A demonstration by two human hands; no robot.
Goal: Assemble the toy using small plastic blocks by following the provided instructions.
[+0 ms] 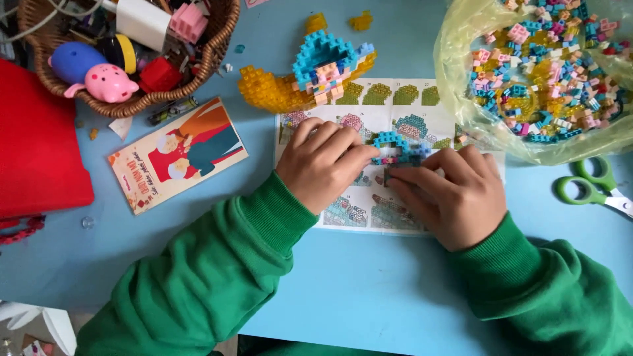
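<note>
A small blue piece built of tiny plastic bricks (395, 148) sits between the two hands, just above a printed paper instruction sheet (349, 214) that lies flat on the light blue table (369, 290). The left hand (323, 163) pinches the piece's left end with curled fingers; the right hand (452, 191) presses its fingertips against the right end and underside. Both arms wear green sleeves. Just beyond the sheet stands a half-built model of yellow, blue and pink bricks (310, 76). To the right, a yellowish clear plastic bag (455, 72) holds loose bricks, with green-handled scissors (590, 188) below it. To the left lie an illustrated card (178, 153) and a woven basket (214, 49) of toys.
</note>
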